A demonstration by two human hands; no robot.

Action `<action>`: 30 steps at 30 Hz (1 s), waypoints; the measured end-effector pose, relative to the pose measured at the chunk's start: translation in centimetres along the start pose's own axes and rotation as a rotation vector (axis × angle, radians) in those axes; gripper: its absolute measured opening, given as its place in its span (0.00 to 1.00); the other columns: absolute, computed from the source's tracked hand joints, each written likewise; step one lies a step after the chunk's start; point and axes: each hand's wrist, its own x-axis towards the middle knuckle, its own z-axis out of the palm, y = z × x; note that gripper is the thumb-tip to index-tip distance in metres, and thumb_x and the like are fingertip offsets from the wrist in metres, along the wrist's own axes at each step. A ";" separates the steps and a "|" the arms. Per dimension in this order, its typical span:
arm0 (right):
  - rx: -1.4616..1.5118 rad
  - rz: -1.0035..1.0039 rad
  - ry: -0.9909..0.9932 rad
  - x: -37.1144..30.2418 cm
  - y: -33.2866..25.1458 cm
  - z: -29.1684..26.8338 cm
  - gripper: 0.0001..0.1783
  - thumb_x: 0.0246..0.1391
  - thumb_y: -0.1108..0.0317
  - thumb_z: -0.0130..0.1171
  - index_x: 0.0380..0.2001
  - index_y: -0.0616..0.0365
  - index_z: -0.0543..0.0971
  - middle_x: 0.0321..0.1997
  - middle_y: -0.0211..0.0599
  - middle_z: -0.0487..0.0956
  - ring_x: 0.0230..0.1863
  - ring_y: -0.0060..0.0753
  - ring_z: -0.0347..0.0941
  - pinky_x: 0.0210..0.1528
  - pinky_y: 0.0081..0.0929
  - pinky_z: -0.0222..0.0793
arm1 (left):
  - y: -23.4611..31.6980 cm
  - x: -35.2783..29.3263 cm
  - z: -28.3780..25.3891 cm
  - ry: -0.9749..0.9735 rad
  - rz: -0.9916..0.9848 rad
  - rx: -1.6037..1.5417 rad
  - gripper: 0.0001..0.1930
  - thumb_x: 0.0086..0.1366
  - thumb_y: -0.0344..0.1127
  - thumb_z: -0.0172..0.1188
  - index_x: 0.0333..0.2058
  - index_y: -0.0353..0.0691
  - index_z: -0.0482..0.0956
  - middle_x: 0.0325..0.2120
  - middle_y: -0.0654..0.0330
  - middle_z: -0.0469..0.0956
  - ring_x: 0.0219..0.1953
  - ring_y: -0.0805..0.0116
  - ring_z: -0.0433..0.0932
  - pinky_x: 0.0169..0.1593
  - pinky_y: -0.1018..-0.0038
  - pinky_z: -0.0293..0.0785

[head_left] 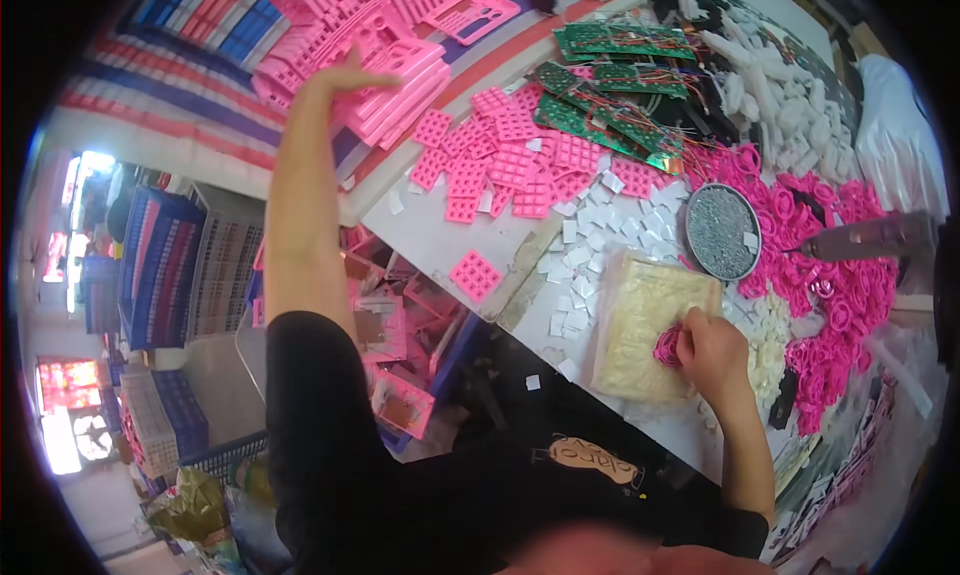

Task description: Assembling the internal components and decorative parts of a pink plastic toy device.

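My left hand (350,78) reaches out to the far left, over a stack of pink plastic casings (405,93). Its thumb and a finger are spread apart; whether it touches the top casing, I cannot tell. My right hand (712,353) is closed, fingertips pinching a pink ring-shaped plastic part (667,347). That part is above a pale yellow pad (640,315) in clear film, lying near the table's front edge. Beyond the pad are scattered small white squares (650,225) and pink keypads (515,170), with one keypad (476,276) apart from the pile.
A round dish (692,240) holds small grey metal pieces. To its right, a power screwdriver (865,238) extends over a heap of pink ring-shaped parts (850,305). Wired green circuit boards (625,43) and white plastic parts (790,95) are piled at the back. Crates (165,265) stand left.
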 end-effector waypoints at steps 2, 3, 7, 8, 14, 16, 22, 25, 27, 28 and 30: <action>0.051 0.013 0.022 0.0 0.3 -0.1 0.06 0.52 0.66 0.61 0.30 0.53 0.75 0.25 0.43 0.78 0.30 0.53 0.78 0.32 0.49 0.72 | 1.1 -0.1 0.4 -0.200 -0.132 -0.135 0.78 0.44 0.56 0.82 0.72 0.30 0.24 0.73 0.41 0.51 0.75 0.58 0.52 0.75 0.63 0.49; 0.087 0.014 0.036 0.1 0.5 -0.1 0.06 0.51 0.66 0.62 0.28 0.53 0.75 0.24 0.44 0.78 0.30 0.53 0.78 0.32 0.49 0.72 | 1.3 0.1 0.2 -0.209 -0.091 -0.025 0.75 0.45 0.59 0.80 0.72 0.30 0.30 0.72 0.40 0.52 0.75 0.56 0.53 0.75 0.62 0.50; 0.010 0.175 -0.137 -0.1 0.9 0.2 0.07 0.52 0.62 0.62 0.31 0.52 0.80 0.28 0.42 0.81 0.33 0.50 0.79 0.36 0.48 0.74 | -1.9 4.9 -0.2 0.250 0.192 0.836 0.64 0.47 0.68 0.74 0.71 0.30 0.54 0.70 0.37 0.58 0.73 0.49 0.58 0.74 0.59 0.54; 0.047 0.193 -0.098 -0.6 1.1 0.4 0.10 0.52 0.61 0.63 0.31 0.54 0.79 0.30 0.43 0.81 0.35 0.49 0.80 0.36 0.49 0.75 | -0.4 4.0 0.1 0.316 0.272 1.014 0.66 0.47 0.74 0.69 0.72 0.30 0.52 0.71 0.37 0.56 0.73 0.43 0.56 0.75 0.57 0.51; 0.370 0.229 0.412 -7.0 6.3 -5.1 0.21 0.51 0.60 0.68 0.48 0.55 0.82 0.41 0.40 0.83 0.41 0.41 0.81 0.43 0.36 0.77 | -1.9 -5.3 1.7 0.607 0.357 0.163 0.30 0.73 0.48 0.58 0.64 0.30 0.70 0.68 0.43 0.64 0.67 0.51 0.69 0.68 0.65 0.63; 0.015 0.678 0.545 -10.8 12.4 -8.5 0.20 0.52 0.61 0.66 0.47 0.58 0.83 0.43 0.43 0.84 0.41 0.40 0.81 0.45 0.37 0.76 | 3.9 -14.7 4.6 0.530 0.337 -0.260 0.26 0.74 0.38 0.56 0.65 0.30 0.69 0.64 0.46 0.69 0.63 0.57 0.73 0.64 0.69 0.68; -0.630 1.112 0.677 -30.5 36.5 -11.7 0.28 0.48 0.60 0.67 0.52 0.62 0.79 0.49 0.51 0.82 0.50 0.56 0.78 0.54 0.48 0.72 | 8.5 -23.3 15.1 0.066 0.338 -0.896 0.38 0.70 0.28 0.58 0.73 0.32 0.49 0.33 0.62 0.77 0.27 0.78 0.69 0.32 0.82 0.66; -0.781 1.256 0.463 -33.3 39.2 -11.7 0.39 0.46 0.54 0.69 0.60 0.60 0.72 0.56 0.56 0.78 0.59 0.68 0.71 0.59 0.54 0.69 | 12.7 -26.1 18.1 0.058 0.136 -1.027 0.40 0.70 0.26 0.57 0.75 0.38 0.46 0.28 0.63 0.76 0.23 0.81 0.65 0.24 0.86 0.59; -0.762 1.244 0.458 -34.9 41.2 -10.2 0.38 0.46 0.54 0.70 0.59 0.61 0.72 0.55 0.58 0.79 0.59 0.68 0.72 0.59 0.56 0.69 | 13.8 -26.4 19.0 -0.045 0.288 -0.998 0.41 0.70 0.25 0.56 0.76 0.43 0.44 0.29 0.63 0.76 0.20 0.82 0.62 0.21 0.87 0.54; -0.743 1.230 0.454 -34.7 41.6 -9.8 0.38 0.46 0.54 0.70 0.59 0.61 0.72 0.55 0.59 0.79 0.58 0.67 0.72 0.59 0.57 0.69 | 14.3 -26.9 19.2 -0.085 0.359 -0.973 0.42 0.70 0.25 0.56 0.76 0.46 0.43 0.29 0.62 0.76 0.19 0.83 0.60 0.20 0.88 0.52; -0.740 1.222 0.579 -34.6 41.6 -9.6 0.38 0.48 0.53 0.71 0.57 0.64 0.72 0.48 0.53 0.82 0.52 0.56 0.77 0.55 0.50 0.73 | 15.5 -27.6 19.8 -0.009 0.404 -0.963 0.43 0.70 0.23 0.53 0.77 0.51 0.41 0.35 0.61 0.76 0.18 0.84 0.57 0.20 0.87 0.53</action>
